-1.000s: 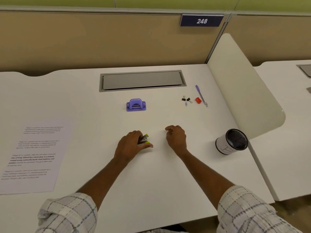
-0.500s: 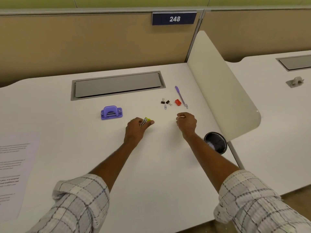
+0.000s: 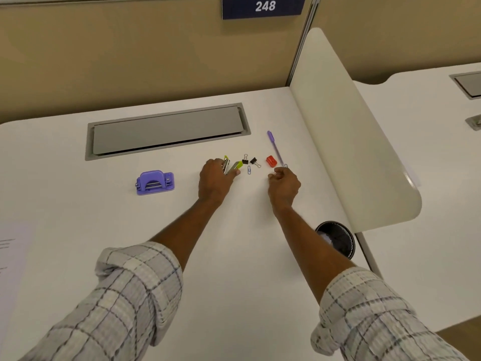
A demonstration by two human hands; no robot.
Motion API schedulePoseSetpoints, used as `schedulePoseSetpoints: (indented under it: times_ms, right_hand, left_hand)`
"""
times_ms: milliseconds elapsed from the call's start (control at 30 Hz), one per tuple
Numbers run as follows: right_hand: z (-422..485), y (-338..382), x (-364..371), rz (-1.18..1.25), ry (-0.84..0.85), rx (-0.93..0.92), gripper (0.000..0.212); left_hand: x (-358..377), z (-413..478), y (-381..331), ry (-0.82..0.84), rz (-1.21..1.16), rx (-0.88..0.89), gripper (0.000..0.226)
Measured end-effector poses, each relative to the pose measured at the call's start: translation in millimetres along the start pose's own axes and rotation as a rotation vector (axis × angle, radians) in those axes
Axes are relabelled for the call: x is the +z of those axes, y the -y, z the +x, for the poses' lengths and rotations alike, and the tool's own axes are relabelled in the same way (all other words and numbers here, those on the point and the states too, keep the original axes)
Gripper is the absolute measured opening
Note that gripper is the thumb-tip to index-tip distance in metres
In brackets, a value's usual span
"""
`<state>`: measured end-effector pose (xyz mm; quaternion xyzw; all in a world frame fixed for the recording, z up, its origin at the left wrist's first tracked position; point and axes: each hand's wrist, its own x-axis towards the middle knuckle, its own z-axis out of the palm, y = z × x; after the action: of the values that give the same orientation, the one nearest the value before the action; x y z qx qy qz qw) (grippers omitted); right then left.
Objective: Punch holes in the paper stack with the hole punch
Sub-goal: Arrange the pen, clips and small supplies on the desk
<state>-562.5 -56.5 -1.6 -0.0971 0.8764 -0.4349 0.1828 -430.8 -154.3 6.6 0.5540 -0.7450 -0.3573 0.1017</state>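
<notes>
The purple hole punch (image 3: 154,182) stands on the white desk, left of both hands. The paper stack (image 3: 10,252) lies at the far left edge, mostly cut off. My left hand (image 3: 216,181) holds a small green and silver stapler (image 3: 231,166), hinged open, close to the clips. My right hand (image 3: 283,187) pinches a small thin metal item, likely a paper clip, between thumb and finger beside the purple pen (image 3: 275,148).
Two black binder clips (image 3: 250,160), a blue paper clip (image 3: 249,170) and a red sharpener (image 3: 271,161) lie between the hands. A grey cable hatch (image 3: 166,130) sits behind. A black-rimmed cup (image 3: 335,241) stands by my right forearm. A cream divider (image 3: 346,142) bounds the right.
Both hands have reached forward across the desk towards the clips and pen. The left carried the stapler along, which now shows hinged open. The view shifted right, leaving the paper mostly out of frame.
</notes>
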Motion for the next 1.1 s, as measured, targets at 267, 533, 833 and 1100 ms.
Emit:
schedulePoseSetpoints:
  times_ms: [267,533,833,1100]
  right_hand:
    - [3,-3,9,-0.014,-0.054,-0.012,0.029]
    - [-19,-8,10,-0.044,-0.109,-0.171,0.03]
    - [-65,-33,24,-0.555,0.151,-0.447,0.06]
    - [-84,-41,18,-0.676,0.269,-0.579,0.071]
  left_hand:
    - [22,19,-4,-0.022,0.031,-0.022,0.057]
    - [20,13,-1,-0.021,-0.044,0.036,0.073]
    - [17,-21,22,-0.002,0.26,0.206,0.063]
    - [-13,-56,74,-0.016,0.618,0.249,0.072]
